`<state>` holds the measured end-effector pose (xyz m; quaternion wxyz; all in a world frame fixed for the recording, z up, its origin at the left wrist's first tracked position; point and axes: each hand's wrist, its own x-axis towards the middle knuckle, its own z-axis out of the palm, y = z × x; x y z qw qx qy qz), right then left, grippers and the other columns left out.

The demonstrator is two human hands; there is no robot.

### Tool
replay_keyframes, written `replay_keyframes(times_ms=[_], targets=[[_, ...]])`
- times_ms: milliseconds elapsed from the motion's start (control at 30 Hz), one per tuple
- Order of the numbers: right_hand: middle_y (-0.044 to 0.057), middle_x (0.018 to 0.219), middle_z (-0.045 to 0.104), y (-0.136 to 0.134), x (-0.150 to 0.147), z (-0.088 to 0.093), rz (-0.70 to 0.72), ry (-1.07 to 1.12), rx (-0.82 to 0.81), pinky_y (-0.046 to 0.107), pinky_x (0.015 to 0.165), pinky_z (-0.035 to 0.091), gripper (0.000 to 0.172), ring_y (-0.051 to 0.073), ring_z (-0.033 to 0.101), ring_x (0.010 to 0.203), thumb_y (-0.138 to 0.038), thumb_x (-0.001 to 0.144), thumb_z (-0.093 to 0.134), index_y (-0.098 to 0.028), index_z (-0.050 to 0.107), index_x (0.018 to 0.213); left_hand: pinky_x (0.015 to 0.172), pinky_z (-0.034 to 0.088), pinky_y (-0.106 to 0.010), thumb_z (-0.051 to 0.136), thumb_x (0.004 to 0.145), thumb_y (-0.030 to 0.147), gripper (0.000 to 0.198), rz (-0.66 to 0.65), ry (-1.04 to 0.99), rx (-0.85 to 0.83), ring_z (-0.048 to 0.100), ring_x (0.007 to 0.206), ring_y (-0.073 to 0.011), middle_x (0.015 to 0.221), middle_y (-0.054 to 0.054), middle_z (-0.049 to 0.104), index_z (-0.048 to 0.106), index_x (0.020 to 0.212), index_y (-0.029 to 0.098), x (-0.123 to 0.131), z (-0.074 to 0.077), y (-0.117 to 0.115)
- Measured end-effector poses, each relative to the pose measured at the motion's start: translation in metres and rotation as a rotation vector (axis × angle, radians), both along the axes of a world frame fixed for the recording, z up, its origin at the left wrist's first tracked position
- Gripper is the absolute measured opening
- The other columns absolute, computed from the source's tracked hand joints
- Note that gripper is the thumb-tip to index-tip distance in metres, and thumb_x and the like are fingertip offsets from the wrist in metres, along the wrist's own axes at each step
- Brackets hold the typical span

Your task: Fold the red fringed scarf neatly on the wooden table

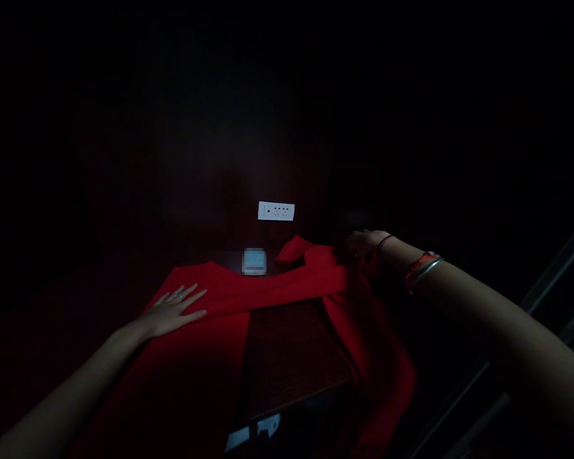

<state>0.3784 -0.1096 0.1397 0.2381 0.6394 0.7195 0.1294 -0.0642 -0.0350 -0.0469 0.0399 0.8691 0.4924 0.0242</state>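
A red long-sleeved garment (277, 288) lies across a dark wooden table, with one long narrow part stretched from left to right. My left hand (172, 312) rests flat on its left part, fingers spread, a ring on one finger. At the far right end of the cloth, my right hand (366, 242) is closed on gathered red fabric; its fingertips are in deep shadow. From below that hand, more of the garment droops past the table's front edge, slightly blurred.
A small device with a lit, pixelated screen (254, 262) stands behind the cloth. On the dark wall above it is a white socket plate (276, 211). The wooden table (291, 350) ends at a front edge, with pale objects (268, 424) below. Most surroundings are black.
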Motion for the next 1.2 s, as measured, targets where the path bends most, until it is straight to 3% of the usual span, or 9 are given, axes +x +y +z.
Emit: replay_keyframes(times_ms=[133, 300, 433, 633, 733, 867, 967, 1100, 1200], targets=[[0.010, 0.114, 0.042, -0.016, 0.006, -0.013, -0.020, -0.067, 0.104, 0.034, 0.071, 0.036, 0.050, 0.027, 0.041, 0.098, -0.030, 0.055, 0.062, -0.024, 0.052, 0.104, 0.094, 0.015, -0.042, 0.026, 0.067, 0.065, 0.071, 0.007, -0.005, 0.007, 0.009, 0.119, -0.0262, 0.133, -0.001, 0.011, 0.014, 0.126, 0.028, -0.001, -0.003, 0.003], [0.012, 0.094, 0.055, -0.029, -0.009, -0.022, -0.254, -0.086, 0.179, 0.028, 0.062, 0.038, 0.028, 0.021, 0.053, 0.082, -0.020, 0.076, 0.040, -0.021, 0.056, 0.098, 0.094, 0.016, -0.040, 0.025, 0.068, 0.065, 0.069, 0.008, -0.015, 0.030, 0.009, 0.120, -0.0254, 0.133, 0.001, 0.012, 0.015, 0.126, 0.028, -0.002, -0.006, 0.007], [0.019, 0.097, 0.049, -0.032, -0.032, 0.007, -0.252, -0.116, 0.476, 0.031, 0.061, 0.037, 0.033, 0.024, 0.050, 0.083, -0.015, 0.080, 0.028, -0.011, 0.056, 0.095, 0.094, 0.015, -0.040, 0.026, 0.069, 0.062, 0.067, 0.021, -0.002, 0.024, 0.010, 0.120, -0.0250, 0.133, -0.001, 0.013, 0.016, 0.126, 0.027, 0.002, -0.001, 0.001], [0.016, 0.116, 0.033, -0.023, -0.101, 0.063, 0.004, -0.020, 1.039, 0.030, 0.063, 0.036, 0.040, 0.023, 0.043, 0.092, -0.021, 0.085, 0.012, -0.015, 0.035, 0.117, 0.094, 0.012, -0.042, 0.025, 0.066, 0.066, 0.072, 0.081, 0.004, -0.015, 0.005, 0.119, -0.0274, 0.133, -0.001, 0.008, 0.015, 0.126, 0.028, 0.001, 0.002, -0.002], [0.015, 0.118, 0.031, -0.003, -0.126, 0.036, 0.038, 0.079, 0.935, 0.030, 0.065, 0.037, 0.040, 0.021, 0.044, 0.091, -0.022, 0.085, 0.012, -0.018, 0.031, 0.119, 0.094, 0.011, -0.044, 0.024, 0.063, 0.070, 0.078, 0.197, 0.003, -0.046, 0.004, 0.119, -0.0305, 0.134, -0.001, 0.005, 0.013, 0.127, 0.028, -0.007, 0.000, -0.002], [0.012, 0.111, 0.041, 0.021, -0.146, -0.039, -0.150, 0.166, 0.419, 0.031, 0.067, 0.038, 0.032, 0.021, 0.047, 0.090, -0.016, 0.080, 0.029, -0.019, 0.049, 0.105, 0.094, 0.010, -0.046, 0.022, 0.059, 0.073, 0.082, 0.284, 0.002, -0.079, 0.002, 0.119, -0.0313, 0.134, -0.001, 0.005, 0.012, 0.127, 0.029, -0.016, 0.004, -0.006], [0.016, 0.099, 0.050, 0.028, -0.172, -0.077, -0.161, 0.193, 0.359, 0.037, 0.068, 0.037, 0.027, 0.026, 0.046, 0.090, -0.012, 0.076, 0.036, -0.013, 0.057, 0.092, 0.093, 0.009, -0.046, 0.020, 0.058, 0.075, 0.083, 0.282, 0.003, -0.116, -0.001, 0.118, -0.0310, 0.134, -0.001, 0.003, 0.011, 0.127, 0.030, -0.016, 0.011, -0.012], [0.017, 0.102, 0.047, 0.026, -0.222, -0.102, 0.234, 0.384, 0.463, 0.037, 0.079, 0.032, 0.031, 0.024, 0.041, 0.096, -0.018, 0.080, 0.030, -0.011, 0.055, 0.097, 0.093, 0.007, -0.046, 0.022, 0.056, 0.076, 0.085, 0.264, 0.014, -0.163, -0.005, 0.118, -0.0305, 0.133, 0.000, -0.002, 0.008, 0.127, 0.031, -0.014, 0.016, -0.018], [0.012, 0.110, 0.043, 0.025, -0.245, -0.127, 0.467, 0.598, 0.239, 0.036, 0.080, 0.033, 0.038, 0.022, 0.040, 0.099, -0.034, 0.080, 0.031, -0.019, 0.041, 0.114, 0.094, 0.005, -0.046, 0.022, 0.057, 0.076, 0.085, 0.241, 0.009, -0.158, -0.007, 0.118, -0.0301, 0.133, -0.001, -0.005, 0.006, 0.127, 0.031, -0.014, 0.016, -0.019]])
